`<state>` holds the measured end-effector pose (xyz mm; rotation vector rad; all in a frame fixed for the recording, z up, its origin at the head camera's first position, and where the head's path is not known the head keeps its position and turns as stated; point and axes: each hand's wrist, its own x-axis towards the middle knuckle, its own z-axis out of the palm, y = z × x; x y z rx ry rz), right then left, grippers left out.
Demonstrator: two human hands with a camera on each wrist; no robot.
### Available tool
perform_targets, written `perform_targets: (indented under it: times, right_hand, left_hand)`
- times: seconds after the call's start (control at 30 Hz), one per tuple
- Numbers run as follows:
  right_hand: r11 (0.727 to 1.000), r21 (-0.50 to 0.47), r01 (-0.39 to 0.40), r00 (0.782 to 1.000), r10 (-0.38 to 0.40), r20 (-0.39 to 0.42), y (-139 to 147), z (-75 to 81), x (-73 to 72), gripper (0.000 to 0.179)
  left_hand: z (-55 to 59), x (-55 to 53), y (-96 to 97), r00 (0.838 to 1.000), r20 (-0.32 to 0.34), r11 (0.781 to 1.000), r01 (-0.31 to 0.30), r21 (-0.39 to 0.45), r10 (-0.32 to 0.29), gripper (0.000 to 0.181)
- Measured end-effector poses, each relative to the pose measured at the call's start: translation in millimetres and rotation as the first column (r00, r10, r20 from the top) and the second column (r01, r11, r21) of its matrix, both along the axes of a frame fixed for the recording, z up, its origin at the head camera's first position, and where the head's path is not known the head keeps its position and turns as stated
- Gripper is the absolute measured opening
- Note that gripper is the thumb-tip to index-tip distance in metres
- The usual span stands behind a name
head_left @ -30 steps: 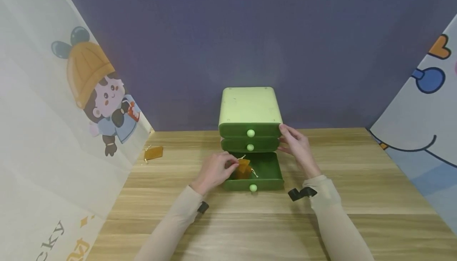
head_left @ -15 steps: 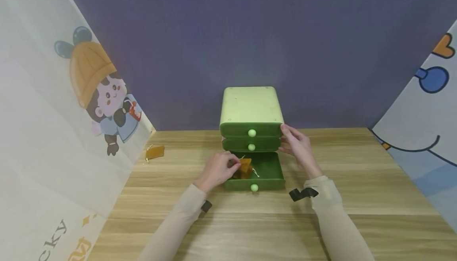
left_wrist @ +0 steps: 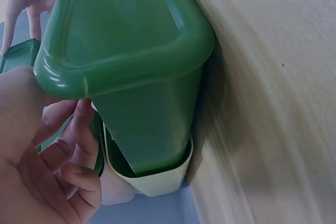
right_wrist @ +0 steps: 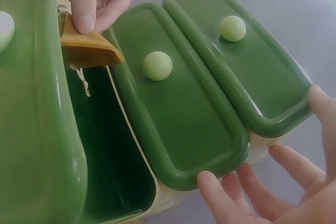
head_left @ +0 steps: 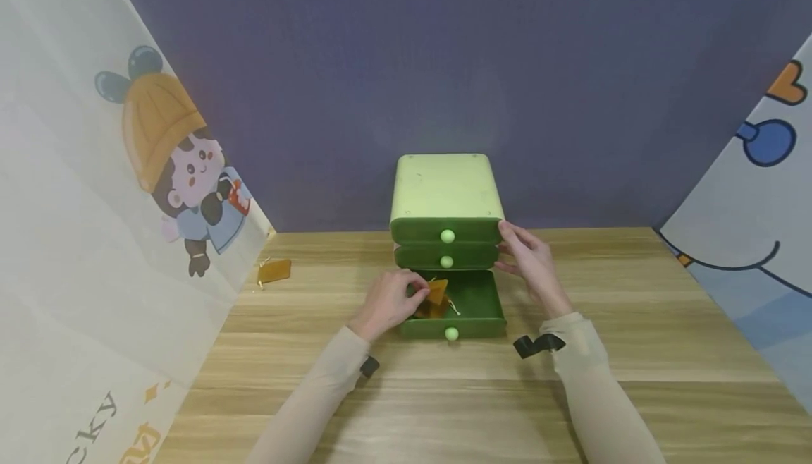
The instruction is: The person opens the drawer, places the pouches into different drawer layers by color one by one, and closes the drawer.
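My left hand (head_left: 390,302) is over the left side of the pulled-out bottom drawer (head_left: 476,298), its thumb and fingertips pinching an orange-brown drawstring pouch (right_wrist: 90,50). Below it in the drawer, darker brown cloth with a pale cord shows in the head view; whether that is a second pouch I cannot tell. The left wrist view hides the pouch behind the drawer. My right hand (head_left: 531,266) touches the right side of the pale green drawer cabinet (head_left: 447,185). In the right wrist view, its extended fingers rest on the edges of the top drawer (right_wrist: 239,51) and the middle drawer (right_wrist: 181,100).
Another orange-brown pouch (head_left: 275,271) lies on the wooden table (head_left: 406,407) at the far left, near the printed left wall. A dark blue wall (head_left: 317,97) stands behind the cabinet. The top and middle drawers are pushed in.
The pinched pouch has risen slightly and its corner stands out more above the cloth in the drawer. My right hand keeps its place on the cabinet.
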<state>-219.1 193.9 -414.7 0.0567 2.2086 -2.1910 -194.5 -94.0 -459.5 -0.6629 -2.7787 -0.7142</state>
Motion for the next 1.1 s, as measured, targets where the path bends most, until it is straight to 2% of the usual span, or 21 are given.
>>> perform_targets:
  times: [0.63,0.93,1.1]
  right_hand:
    - [1.000,-0.003,0.000,1.000,0.000,0.007,-2,0.0,-1.6,0.080]
    - [1.000,-0.001,0.001,1.000,-0.001,0.006,0,0.4,-0.4,0.081]
    - [1.000,-0.002,0.001,1.000,-0.001,0.003,1,-0.6,-0.4,0.081]
  left_hand:
    - [-1.5,-2.3,-3.0,0.999,0.028,1.000,-0.019,0.008,0.019,0.011]
    - [-1.5,0.2,-12.9,0.997,0.057,0.999,-0.048,0.024,0.047,0.011]
    - [-5.8,2.3,-21.5,0.995,0.072,0.998,-0.068,0.018,0.066,0.012]
